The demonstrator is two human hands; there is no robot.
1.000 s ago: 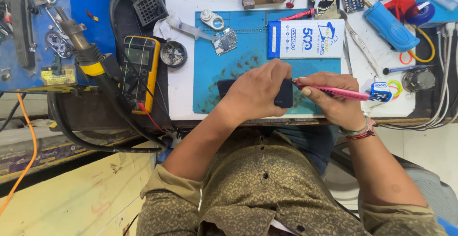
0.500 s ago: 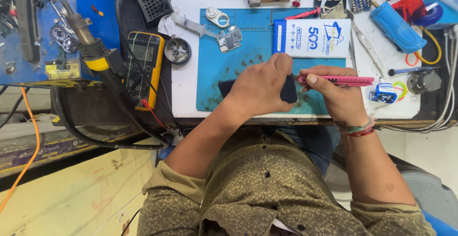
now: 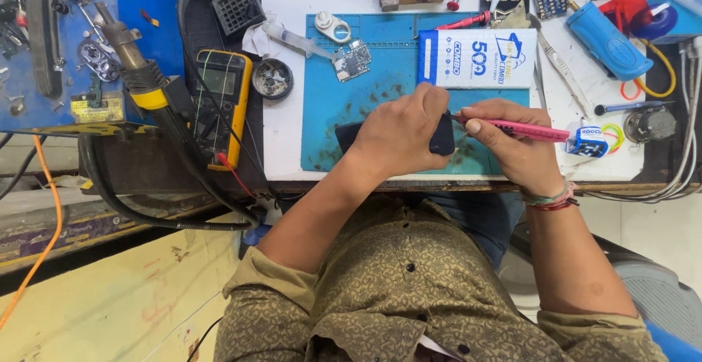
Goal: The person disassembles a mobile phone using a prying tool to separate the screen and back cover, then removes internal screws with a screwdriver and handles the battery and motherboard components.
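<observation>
My left hand (image 3: 404, 132) is closed over a dark phone (image 3: 441, 137) that lies on the blue work mat (image 3: 329, 106); only the phone's two ends show past my fingers. My right hand (image 3: 512, 146) grips a pink screwdriver (image 3: 530, 129) like a pen, its tip pointing left and meeting the phone's right end. A small green circuit board (image 3: 352, 61) and a silver metal tag (image 3: 333, 27) lie on the mat's far left part. A white and blue box (image 3: 479, 58) rests at the mat's far edge.
A yellow multimeter (image 3: 219, 106) and a hot-air handle (image 3: 135, 66) with black hose sit left. A round tin of small parts (image 3: 272, 78) stands by the mat. A blue case (image 3: 608, 39), tweezers (image 3: 559, 69), cables and tape rolls crowd the right side.
Both hands have stayed on the phone. The pink screwdriver has tilted slightly and its tip stays at the phone's right end. The view has shifted a little.
</observation>
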